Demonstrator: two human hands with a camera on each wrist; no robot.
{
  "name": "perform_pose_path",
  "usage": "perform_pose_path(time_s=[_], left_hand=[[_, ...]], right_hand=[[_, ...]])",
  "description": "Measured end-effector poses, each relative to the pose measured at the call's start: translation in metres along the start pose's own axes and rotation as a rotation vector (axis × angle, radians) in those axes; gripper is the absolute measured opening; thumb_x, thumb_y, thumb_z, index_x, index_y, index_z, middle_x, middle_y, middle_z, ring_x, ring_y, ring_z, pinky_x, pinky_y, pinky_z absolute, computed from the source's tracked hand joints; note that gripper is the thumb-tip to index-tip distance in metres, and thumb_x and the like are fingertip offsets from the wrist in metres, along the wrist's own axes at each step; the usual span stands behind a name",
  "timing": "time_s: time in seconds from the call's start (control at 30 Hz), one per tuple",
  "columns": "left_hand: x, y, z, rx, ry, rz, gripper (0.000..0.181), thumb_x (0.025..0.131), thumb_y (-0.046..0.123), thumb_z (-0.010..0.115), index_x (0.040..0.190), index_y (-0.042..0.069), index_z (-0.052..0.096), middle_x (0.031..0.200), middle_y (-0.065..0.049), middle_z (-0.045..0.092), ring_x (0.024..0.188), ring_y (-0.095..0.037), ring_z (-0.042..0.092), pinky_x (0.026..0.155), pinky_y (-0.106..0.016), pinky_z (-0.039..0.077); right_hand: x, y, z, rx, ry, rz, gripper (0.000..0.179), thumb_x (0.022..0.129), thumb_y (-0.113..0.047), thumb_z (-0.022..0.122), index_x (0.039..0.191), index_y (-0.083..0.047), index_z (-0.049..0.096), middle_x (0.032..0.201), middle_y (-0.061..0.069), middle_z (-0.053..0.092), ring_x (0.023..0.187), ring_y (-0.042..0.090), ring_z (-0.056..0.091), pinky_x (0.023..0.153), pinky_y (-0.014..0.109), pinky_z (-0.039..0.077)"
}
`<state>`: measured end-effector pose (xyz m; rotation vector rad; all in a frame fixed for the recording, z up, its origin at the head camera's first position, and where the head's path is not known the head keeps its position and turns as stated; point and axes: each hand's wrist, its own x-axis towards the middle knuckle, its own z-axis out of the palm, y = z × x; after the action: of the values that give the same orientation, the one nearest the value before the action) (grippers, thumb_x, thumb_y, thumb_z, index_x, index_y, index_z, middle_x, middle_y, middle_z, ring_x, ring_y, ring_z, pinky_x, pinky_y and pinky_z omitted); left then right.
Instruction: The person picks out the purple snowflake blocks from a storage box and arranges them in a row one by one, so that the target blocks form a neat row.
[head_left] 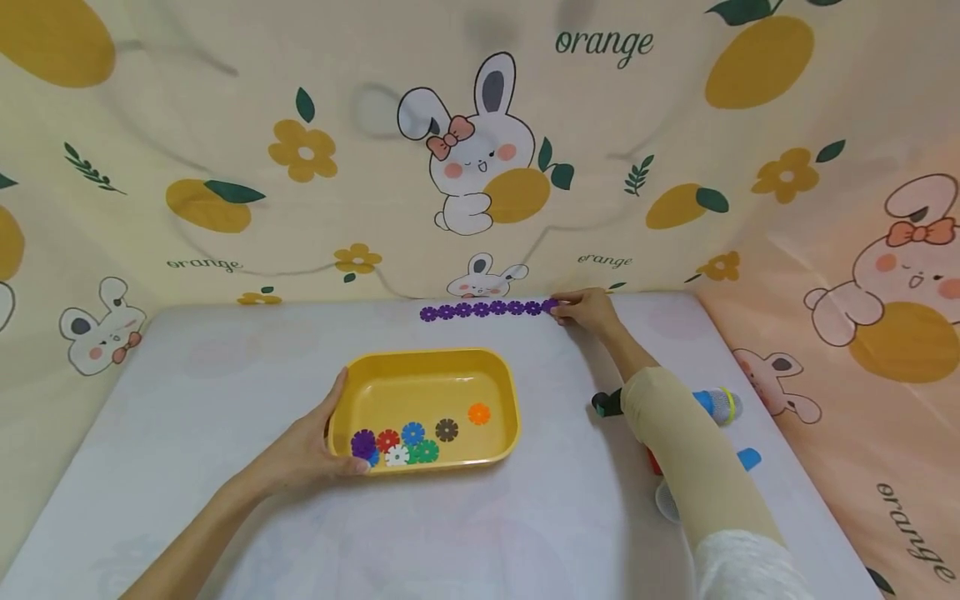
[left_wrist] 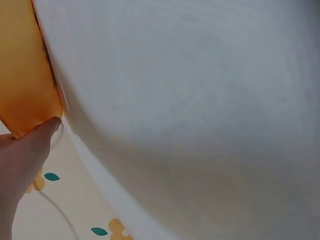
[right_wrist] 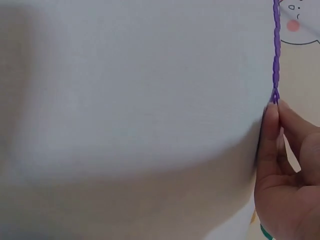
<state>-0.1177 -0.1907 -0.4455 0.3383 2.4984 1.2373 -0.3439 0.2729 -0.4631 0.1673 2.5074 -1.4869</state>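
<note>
A row of purple snowflake discs, joined edge to edge, lies near the table's back edge. My right hand pinches the disc at its right end; in the right wrist view, thumb and fingers close on the tip of the purple chain. My left hand grips the left side of a yellow tray, its thumb over the front left rim. Loose snowflake discs lie in the tray: purple, red, blue, white and green ones at the front left, a brown disc and an orange disc farther right.
Right of the tray, partly hidden under my right sleeve, lie a blue microphone with a grey mesh head, a black-ended item, a blue-tipped item and a clear round piece. Patterned cloth stands behind the white table.
</note>
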Motion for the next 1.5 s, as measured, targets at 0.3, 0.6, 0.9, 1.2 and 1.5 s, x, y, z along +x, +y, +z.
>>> perform_pose_path(time_s=[0.3,0.6,0.9,1.2,1.5], left_hand=[[-0.001,-0.003,0.003,0.016,-0.015,0.000,0.130,0.074,0.046,0.086,0.160,0.021,-0.009,0.163,-0.023,0.013,0.144,-0.048,0.025,0.112,-0.062,0.030],[0.000,0.000,0.000,0.024,-0.022,-0.016,0.132,0.073,0.045,0.086,0.160,0.019,-0.010,0.163,-0.024,0.014,0.144,-0.048,0.025,0.111,-0.061,0.032],[0.001,-0.001,-0.002,0.029,-0.003,0.005,0.132,0.072,0.043,0.087,0.160,0.016,-0.007,0.162,-0.024,0.016,0.142,-0.047,0.029,0.110,-0.060,0.035],[0.002,0.001,-0.003,0.010,-0.019,-0.007,0.131,0.073,0.042,0.087,0.160,0.017,-0.008,0.163,-0.024,0.014,0.143,-0.049,0.026,0.110,-0.062,0.034],[0.001,-0.001,-0.002,0.017,-0.014,0.025,0.130,0.075,0.041,0.086,0.160,0.017,-0.009,0.161,-0.027,0.016,0.141,-0.050,0.029,0.109,-0.062,0.034]], right_hand=[[-0.010,-0.006,0.002,-0.034,-0.041,-0.061,0.044,0.091,-0.018,0.074,0.133,-0.009,0.064,0.098,0.010,0.075,0.077,0.013,0.069,0.073,0.021,0.058],[-0.043,-0.036,0.041,0.132,-0.186,-0.231,0.044,0.093,-0.018,0.071,0.131,0.003,0.062,0.113,0.021,0.070,0.103,0.040,0.065,0.087,0.034,0.058],[-0.085,-0.073,0.095,0.066,-0.358,-0.316,0.033,0.092,-0.017,0.072,0.123,-0.005,0.070,0.103,0.008,0.074,0.093,0.031,0.071,0.087,0.047,0.058],[-0.116,-0.095,0.145,0.047,-0.536,-0.395,0.030,0.090,-0.011,0.073,0.118,0.000,0.071,0.105,0.013,0.075,0.094,0.028,0.072,0.086,0.037,0.059],[-0.128,-0.100,0.205,-0.103,-0.670,-0.430,0.027,0.089,-0.011,0.074,0.116,-0.004,0.074,0.102,0.001,0.076,0.086,0.004,0.070,0.080,0.019,0.057]])
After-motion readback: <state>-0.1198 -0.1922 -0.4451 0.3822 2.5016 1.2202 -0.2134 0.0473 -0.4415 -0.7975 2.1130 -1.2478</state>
